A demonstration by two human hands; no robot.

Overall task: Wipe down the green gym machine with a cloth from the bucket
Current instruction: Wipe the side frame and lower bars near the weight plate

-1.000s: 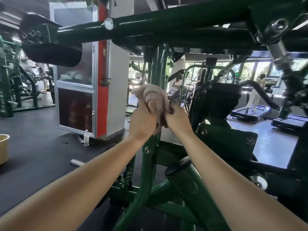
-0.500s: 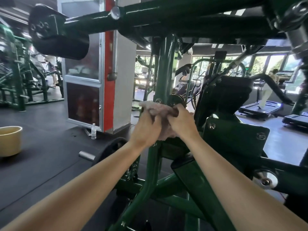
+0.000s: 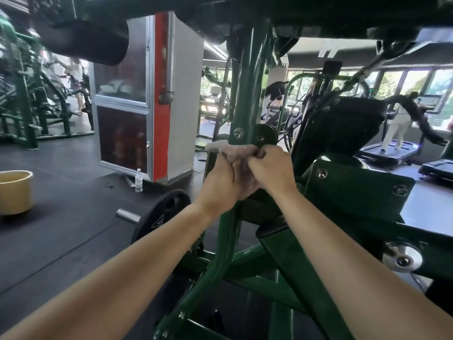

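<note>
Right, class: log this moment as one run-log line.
step: wiping green post | left hand: grips cloth | right hand: grips cloth | bucket: on floor

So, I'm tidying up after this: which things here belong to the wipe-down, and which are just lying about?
Job: cloth, gripped by left hand and right hand; green machine frame; yellow bucket.
Lying about: water bottle; red-and-silver cabinet; treadmill.

Dark green machine frame [image 3: 247,99], pale pinkish cloth [image 3: 235,152], yellow bucket [image 3: 14,192], black weight plate [image 3: 159,214], red-and-silver cabinet [image 3: 152,99].
</note>
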